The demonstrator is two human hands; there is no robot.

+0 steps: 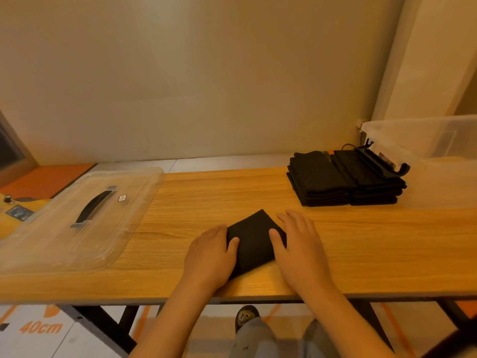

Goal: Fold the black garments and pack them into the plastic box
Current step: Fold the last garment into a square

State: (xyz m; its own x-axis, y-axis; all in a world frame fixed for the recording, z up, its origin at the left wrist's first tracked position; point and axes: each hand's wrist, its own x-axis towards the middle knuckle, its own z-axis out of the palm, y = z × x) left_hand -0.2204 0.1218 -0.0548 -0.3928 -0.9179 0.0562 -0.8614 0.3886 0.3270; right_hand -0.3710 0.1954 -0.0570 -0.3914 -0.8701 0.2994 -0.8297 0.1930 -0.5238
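A small folded black garment (254, 240) lies on the wooden table (206, 192) near its front edge. My left hand (210, 251) lies flat on the garment's left side, its thumb on the cloth. My right hand (300, 244) lies flat on the right side, thumb on the cloth and fingers straight. Two stacks of folded black garments (343, 178) stand side by side at the back right. The clear plastic box (423, 143) stands right of the stacks, and its black latch handle (382, 161) rests on the right stack.
The box's clear lid (77, 218) with a black handle lies on the table's left end. A yellow device (15, 210) sits further left. A wall runs close behind the table. My legs and a shoe show below the front edge.
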